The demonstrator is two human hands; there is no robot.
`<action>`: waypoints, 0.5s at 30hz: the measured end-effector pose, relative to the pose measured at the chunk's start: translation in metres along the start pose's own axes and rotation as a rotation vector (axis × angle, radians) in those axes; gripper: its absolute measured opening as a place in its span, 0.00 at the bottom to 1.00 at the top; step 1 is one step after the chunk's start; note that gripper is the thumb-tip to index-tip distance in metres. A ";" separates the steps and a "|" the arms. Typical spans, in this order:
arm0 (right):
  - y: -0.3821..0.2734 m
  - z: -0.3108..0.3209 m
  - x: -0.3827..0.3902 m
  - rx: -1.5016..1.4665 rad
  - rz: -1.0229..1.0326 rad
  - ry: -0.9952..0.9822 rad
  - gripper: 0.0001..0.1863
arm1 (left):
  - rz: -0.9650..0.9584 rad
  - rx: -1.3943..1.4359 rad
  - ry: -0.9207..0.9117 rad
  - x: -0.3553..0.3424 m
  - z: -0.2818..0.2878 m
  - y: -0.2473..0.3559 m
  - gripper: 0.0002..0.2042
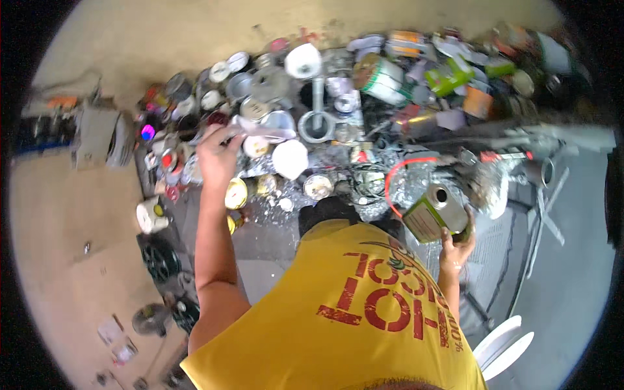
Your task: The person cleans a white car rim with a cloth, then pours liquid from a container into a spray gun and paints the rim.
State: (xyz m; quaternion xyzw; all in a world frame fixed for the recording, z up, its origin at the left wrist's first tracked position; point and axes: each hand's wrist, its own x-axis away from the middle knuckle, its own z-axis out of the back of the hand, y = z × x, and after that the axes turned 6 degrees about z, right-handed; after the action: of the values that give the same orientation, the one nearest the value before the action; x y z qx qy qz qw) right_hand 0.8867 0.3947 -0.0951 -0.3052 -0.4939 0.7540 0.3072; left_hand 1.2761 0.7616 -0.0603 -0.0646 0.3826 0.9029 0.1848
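In my right hand (pixel 459 244) is a rectangular metal can (pixel 429 218) with a green and white label. It is tilted, and its round mouth is uncapped. My fingers wrap the can's right side and lower corner. My left arm reaches out over the cluttered bench, where the fingers of my left hand (pixel 218 153) are pinched together at the end of a pale, translucent cup-like piece (pixel 266 130). Motion blur hides its exact shape. Close to that hand stand a white round container (pixel 290 159) and several small tubs and lids.
Cans, tubs and bottles crowd the bench along the wall. A grey pipe-like stand (pixel 318 123) rises mid-bench. A red hose (pixel 390 185) curves beside the can. A plastic-wrapped bundle (pixel 487 188) lies at right. White curved panels (pixel 502 348) are at lower right, a fan (pixel 151 320) at lower left.
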 end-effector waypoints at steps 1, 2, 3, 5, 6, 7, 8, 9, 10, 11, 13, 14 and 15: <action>-0.006 0.007 -0.004 -0.022 -0.009 -0.013 0.39 | -0.031 -0.025 0.011 -0.002 -0.004 0.028 0.10; -0.012 0.017 -0.007 -0.033 -0.014 -0.014 0.39 | -0.067 -0.035 0.018 -0.004 -0.012 0.054 0.10; -0.004 0.031 -0.006 -0.102 -0.044 0.011 0.40 | -0.097 -0.021 -0.002 -0.005 -0.017 0.079 0.10; 0.001 0.061 -0.013 -0.048 -0.006 -0.013 0.40 | -0.148 0.073 -0.043 -0.001 -0.029 0.122 0.09; 0.002 0.073 -0.015 -0.120 0.015 0.023 0.42 | -0.172 0.158 -0.064 0.001 -0.039 0.140 0.10; 0.002 0.090 -0.019 -0.084 0.062 0.014 0.43 | -0.224 0.172 -0.089 0.005 -0.048 0.162 0.10; 0.001 0.110 -0.023 -0.045 0.107 0.003 0.45 | -0.258 0.159 -0.177 0.010 -0.061 0.192 0.11; -0.010 0.127 -0.028 -0.047 0.101 0.038 0.45 | -0.327 0.209 -0.246 0.016 -0.075 0.219 0.11; -0.024 0.144 -0.037 -0.064 0.098 0.066 0.45 | -0.394 0.245 -0.307 0.022 -0.087 0.247 0.11; -0.032 0.160 -0.043 -0.081 0.096 0.091 0.45 | -0.382 0.243 -0.388 0.030 -0.100 0.277 0.11; -0.024 0.201 -0.052 -0.019 0.231 0.193 0.42 | -0.566 0.316 -0.417 0.042 -0.136 0.330 0.11; -0.021 0.224 -0.057 0.022 0.266 0.187 0.40 | -0.595 0.337 -0.457 0.047 -0.151 0.356 0.10; -0.019 0.240 -0.062 0.066 0.321 0.203 0.40 | -0.612 0.315 -0.462 0.053 -0.168 0.375 0.10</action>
State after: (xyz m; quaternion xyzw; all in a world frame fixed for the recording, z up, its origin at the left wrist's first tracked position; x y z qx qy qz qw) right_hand 0.7450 0.2193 0.0105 -0.4442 -0.3802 0.7746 0.2412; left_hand 1.0795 0.4171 0.0589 0.0582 0.4277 0.7275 0.5333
